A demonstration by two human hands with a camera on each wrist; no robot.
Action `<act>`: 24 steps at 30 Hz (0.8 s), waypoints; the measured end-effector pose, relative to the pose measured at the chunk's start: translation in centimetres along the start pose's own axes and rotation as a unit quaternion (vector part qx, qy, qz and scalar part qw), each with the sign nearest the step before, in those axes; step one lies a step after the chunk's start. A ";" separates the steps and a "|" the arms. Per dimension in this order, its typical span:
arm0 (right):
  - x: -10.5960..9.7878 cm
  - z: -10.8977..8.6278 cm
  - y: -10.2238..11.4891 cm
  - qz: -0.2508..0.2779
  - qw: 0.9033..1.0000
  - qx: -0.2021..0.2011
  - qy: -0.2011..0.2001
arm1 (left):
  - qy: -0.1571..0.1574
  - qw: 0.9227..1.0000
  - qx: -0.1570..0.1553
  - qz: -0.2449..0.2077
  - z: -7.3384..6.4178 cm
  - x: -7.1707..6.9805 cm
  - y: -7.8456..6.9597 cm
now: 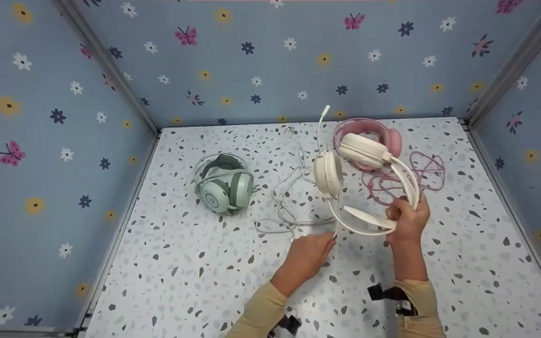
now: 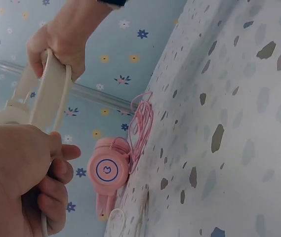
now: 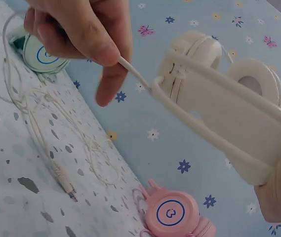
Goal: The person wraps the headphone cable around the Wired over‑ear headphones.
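A cream headset (image 1: 328, 176) with a boom microphone (image 1: 323, 115) is held above the speckled table. My right hand (image 1: 409, 218) grips it by the headband, and the two ear cups point toward the back wall. To the left of that, my left hand (image 1: 305, 256) pinches the headset's thin white cable (image 3: 135, 74) between thumb and fingers, a short way from the frame. The rest of the cable lies in loose loops on the table. Its metal-tipped plug (image 3: 63, 180) shows among these loops in the right wrist view.
A mint green headset (image 1: 216, 195) with its cable wrapped round it sits left on the table (image 1: 181, 281). Behind the cream one lies a pink headset (image 1: 392, 141), its pink cable (image 1: 432, 171) coiled beside it. Flower-patterned walls (image 1: 270, 61) enclose the back and sides.
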State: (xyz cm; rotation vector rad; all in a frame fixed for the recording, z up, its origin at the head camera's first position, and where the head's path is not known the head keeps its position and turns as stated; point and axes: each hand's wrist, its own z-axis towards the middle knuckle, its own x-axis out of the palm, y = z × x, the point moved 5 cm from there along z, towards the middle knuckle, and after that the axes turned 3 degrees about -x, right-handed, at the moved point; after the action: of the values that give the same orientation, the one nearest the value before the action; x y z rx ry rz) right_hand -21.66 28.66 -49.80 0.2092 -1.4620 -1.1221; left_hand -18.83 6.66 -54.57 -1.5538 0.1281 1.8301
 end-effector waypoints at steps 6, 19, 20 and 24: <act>0.6 1.7 2.1 -0.247 0.959 -0.121 -0.067 | -0.012 0.999 -0.028 0.020 -1.4 -1.6 0.6; 4.6 1.6 5.8 -0.422 0.878 -0.221 -0.043 | 0.044 0.986 -0.026 -0.161 -3.7 -3.3 2.0; 4.6 1.7 6.0 -0.429 0.873 -0.226 -0.043 | 0.044 0.987 -0.025 -0.153 -3.9 -3.6 2.2; 3.5 3.1 6.2 -0.448 0.864 -0.224 -0.050 | 0.037 0.994 -0.026 -0.100 -4.7 -5.2 2.7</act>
State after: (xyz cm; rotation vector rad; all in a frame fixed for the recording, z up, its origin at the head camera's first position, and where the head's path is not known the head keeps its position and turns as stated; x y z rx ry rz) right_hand -22.31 31.01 -42.46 0.5392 -1.1371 -2.2210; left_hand -16.46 0.00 -52.18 -1.6088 -0.0408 1.6318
